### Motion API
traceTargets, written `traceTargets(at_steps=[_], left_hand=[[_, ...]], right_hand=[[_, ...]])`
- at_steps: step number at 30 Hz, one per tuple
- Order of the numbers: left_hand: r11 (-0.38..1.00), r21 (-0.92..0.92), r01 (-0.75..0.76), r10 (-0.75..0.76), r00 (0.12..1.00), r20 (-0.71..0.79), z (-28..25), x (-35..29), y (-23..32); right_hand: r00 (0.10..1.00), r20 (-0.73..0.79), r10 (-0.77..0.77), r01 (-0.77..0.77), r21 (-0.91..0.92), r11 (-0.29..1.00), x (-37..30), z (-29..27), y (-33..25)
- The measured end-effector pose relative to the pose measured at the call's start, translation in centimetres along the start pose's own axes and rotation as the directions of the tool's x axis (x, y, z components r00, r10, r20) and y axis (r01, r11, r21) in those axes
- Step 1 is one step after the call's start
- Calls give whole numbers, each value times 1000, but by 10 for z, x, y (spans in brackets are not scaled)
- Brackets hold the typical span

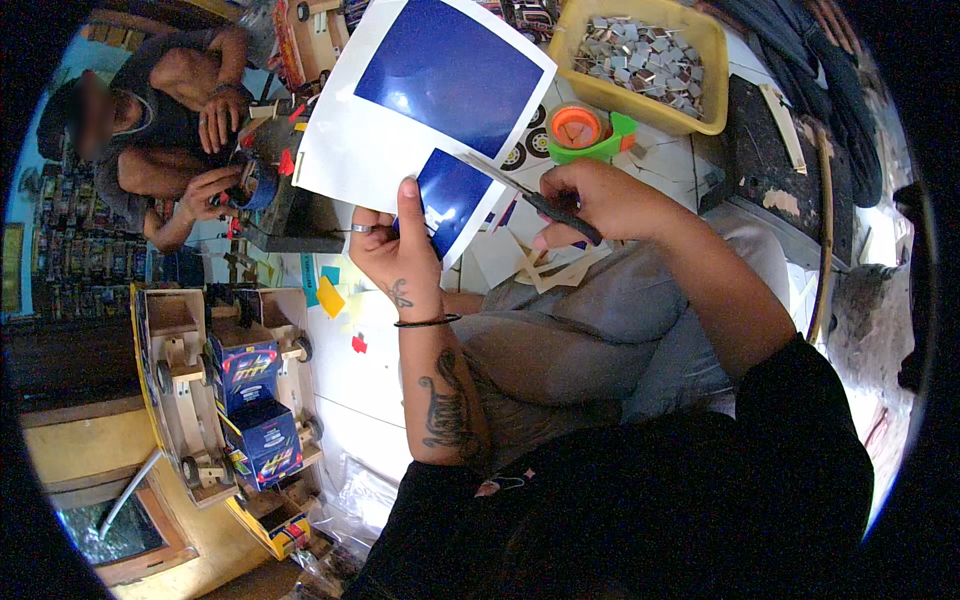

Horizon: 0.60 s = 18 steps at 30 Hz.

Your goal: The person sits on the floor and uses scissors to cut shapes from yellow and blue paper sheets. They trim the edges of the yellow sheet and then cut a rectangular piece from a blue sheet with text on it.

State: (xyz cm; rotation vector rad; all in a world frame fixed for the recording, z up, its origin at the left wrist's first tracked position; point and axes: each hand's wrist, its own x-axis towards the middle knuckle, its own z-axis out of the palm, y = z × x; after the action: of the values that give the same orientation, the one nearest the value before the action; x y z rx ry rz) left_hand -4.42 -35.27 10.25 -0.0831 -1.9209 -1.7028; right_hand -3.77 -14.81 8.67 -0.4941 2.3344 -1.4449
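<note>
My left hand (400, 245) pinches the lower edge of a white sheet (365, 130), thumb on top and fingers behind. Two glossy dark blue rectangles are on the sheet: a large one (455, 75) at the top and a smaller one (460, 195) below it. In my right hand (590, 205) is a pair of black-handled scissors (565, 220). Their blades point left and reach the sheet at the white strip between both rectangles. How far they have cut is hard to make out. Pale paper strips (570, 272) lie below my right hand.
A yellow tub (715, 105) of small grey squares stands at the far right, beside an orange and green tape dispenser (590, 140). Wooden toy trucks (185, 400) line the left. Another person (180, 110) sits far left, handling a tape roll (260, 187). Coloured scraps (330, 297) dot the tiles.
</note>
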Motion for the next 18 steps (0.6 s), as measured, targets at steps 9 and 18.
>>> traceTargets(at_steps=[9,18], left_hand=[[1000,25,11,-12,1000,27,-3,-2,2],[1000,-17,-11,11,1000,28,2,-4,1]], right_hand=[[1000,-20,4,-4,-31,999,1,2,2],[1000,-6,-1,0,-47,999,1,2,0]])
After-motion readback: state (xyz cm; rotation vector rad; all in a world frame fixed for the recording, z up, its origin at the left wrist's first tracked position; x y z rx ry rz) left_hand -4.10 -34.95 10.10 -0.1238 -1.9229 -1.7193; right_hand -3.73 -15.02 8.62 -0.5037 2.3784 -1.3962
